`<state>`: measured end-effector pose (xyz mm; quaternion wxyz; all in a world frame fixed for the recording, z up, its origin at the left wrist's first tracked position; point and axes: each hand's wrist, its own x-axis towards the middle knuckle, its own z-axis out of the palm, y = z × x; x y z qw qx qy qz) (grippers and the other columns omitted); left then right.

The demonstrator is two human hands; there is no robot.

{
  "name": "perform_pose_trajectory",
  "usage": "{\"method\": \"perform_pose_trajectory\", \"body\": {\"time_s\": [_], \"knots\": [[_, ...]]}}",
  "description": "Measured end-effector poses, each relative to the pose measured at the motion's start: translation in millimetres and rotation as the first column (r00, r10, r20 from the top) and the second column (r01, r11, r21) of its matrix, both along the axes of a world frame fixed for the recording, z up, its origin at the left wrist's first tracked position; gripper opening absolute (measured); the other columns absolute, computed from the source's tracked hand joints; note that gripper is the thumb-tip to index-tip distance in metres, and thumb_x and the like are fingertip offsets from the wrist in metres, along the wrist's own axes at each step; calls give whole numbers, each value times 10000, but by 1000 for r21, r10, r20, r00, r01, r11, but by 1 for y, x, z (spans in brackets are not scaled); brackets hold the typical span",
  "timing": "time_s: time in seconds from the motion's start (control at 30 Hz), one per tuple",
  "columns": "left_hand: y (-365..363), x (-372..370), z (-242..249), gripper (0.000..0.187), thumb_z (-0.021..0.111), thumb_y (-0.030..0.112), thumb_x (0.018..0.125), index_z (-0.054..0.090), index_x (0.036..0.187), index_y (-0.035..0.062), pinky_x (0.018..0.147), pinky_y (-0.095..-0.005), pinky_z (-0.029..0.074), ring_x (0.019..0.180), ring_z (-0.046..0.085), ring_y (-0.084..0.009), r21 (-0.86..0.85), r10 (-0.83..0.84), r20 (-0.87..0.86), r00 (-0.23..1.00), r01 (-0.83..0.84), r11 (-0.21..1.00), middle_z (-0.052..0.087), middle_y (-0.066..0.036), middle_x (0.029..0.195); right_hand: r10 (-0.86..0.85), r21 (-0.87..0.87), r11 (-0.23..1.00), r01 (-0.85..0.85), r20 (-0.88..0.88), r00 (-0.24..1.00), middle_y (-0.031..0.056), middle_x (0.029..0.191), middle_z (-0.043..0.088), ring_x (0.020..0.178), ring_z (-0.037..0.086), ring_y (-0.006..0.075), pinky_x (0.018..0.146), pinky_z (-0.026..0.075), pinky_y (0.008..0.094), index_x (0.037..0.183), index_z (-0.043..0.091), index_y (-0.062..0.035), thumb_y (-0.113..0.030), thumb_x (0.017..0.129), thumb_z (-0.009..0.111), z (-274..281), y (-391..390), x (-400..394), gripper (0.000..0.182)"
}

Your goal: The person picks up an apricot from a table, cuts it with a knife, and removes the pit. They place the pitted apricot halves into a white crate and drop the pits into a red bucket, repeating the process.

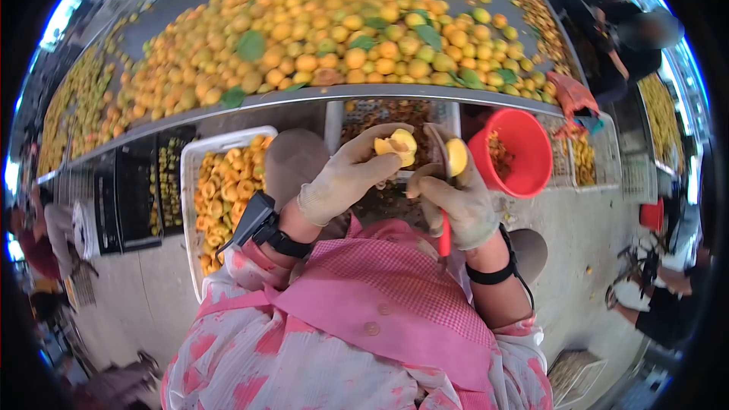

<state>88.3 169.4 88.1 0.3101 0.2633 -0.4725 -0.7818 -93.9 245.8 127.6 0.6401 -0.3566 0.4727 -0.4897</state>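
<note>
My left hand, in a pale glove, pinches a cut yellow fruit piece between thumb and fingers. In my right hand, also gloved, is a knife with a red handle; its dark curved blade points up. A second yellow fruit piece sits against the blade, held by the fingers of the same hand. Both hands are close together above my lap, just in front of the table edge. The pit, if there is one, cannot be made out.
A metal table heaped with orange and yellow fruit spans the front. A white crate of cut fruit stands left, a red bucket right. Black crates lie farther left. Other people sit at both sides.
</note>
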Motion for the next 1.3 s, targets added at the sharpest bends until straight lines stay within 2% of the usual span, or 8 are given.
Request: {"method": "perform_pose_trajectory", "body": {"time_s": [0.23, 0.3, 0.47, 0.67, 0.9, 1.0, 1.17, 1.3], "knots": [[10, 87, -10, 356, 651, 146, 917, 533, 1230, 23, 757, -202, 442, 879, 522, -58, -219, 334, 253, 908, -283, 934, 565, 11, 1000, 77, 95, 993, -68, -104, 992, 96, 799, 629, 445, 487, 89, 396, 377, 217, 1452, 330, -59, -3, 840, 587, -11, -36, 38, 666], [21, 114, -5, 345, 641, 153, 932, 537, 1234, 22, 746, -191, 447, 860, 551, -63, -98, 477, 89, 874, -469, 878, 615, 0, 1005, 111, 119, 988, -94, -145, 983, 87, 781, 615, 445, 488, 89, 392, 375, 220, 1449, 335, -59, 0, 834, 583, -12, -44, 56, 666], [43, 199, -1, 321, 555, 217, 998, 537, 1254, 26, 747, -200, 454, 861, 553, -55, -184, 726, 201, 657, -703, 687, 620, -3, 1010, 371, 134, 927, -351, -178, 911, 55, 743, 575, 431, 465, 102, 369, 361, 239, 1469, 286, -20, -42, 792, 611, -5, -66, 124, 751], [63, 251, -1, 310, 519, 237, 1016, 542, 1246, 31, 740, -209, 443, 805, 522, -51, -212, 905, 93, 416, -879, 426, 606, 14, 944, 747, 277, 658, -701, -362, 558, 48, 728, 561, 470, 510, 105, 413, 439, 249, 1548, 156, -162, -44, 793, 582, 1, -72, 212, 874], [69, 260, -14, 408, 629, 111, 935, 504, 1309, 8, 787, -239, 470, 871, 554, -94, -336, 911, 22, 412, -855, 395, 623, -42, 1011, 701, 215, 712, -668, -186, 688, 74, 754, 567, 428, 483, 97, 385, 393, 236, 1526, 175, -37, -49, 787, 597, 1, -75, 231, 851], [62, 253, -13, 517, 758, 143, 817, 532, 1264, 14, 785, -363, 503, 898, 637, -302, -865, 925, 175, 338, -396, 309, 645, -165, 1052, 606, 99, 795, -599, -86, 791, 91, 736, 566, 394, 452, 113, 381, 362, 229, 1467, 283, 4, -153, 896, 558, 0, -77, 224, 653], [52, 217, 0, 549, 793, 252, 751, 552, 1189, 26, 760, -432, 502, 894, 609, -386, -959, 883, 163, 440, -139, 246, 629, -184, 1008, 544, 83, 837, -540, -29, 839, 67, 691, 554, 405, 444, 110, 384, 343, 215, 1421, 389, -40, -316, 1029, 395, 23, -71, 208, 480], [42, 185, 12, 549, 777, 246, 748, 549, 1195, 22, 753, -447, 497, 899, 601, -380, -978, 814, 152, 561, -36, 207, 615, -177, 1014, 492, 140, 867, -478, -82, 867, 48, 680, 544, 426, 455, 97, 388, 335, 214, 1409, 403, -22, -319, 964, 535, 28, -69, 186, 551]]}}
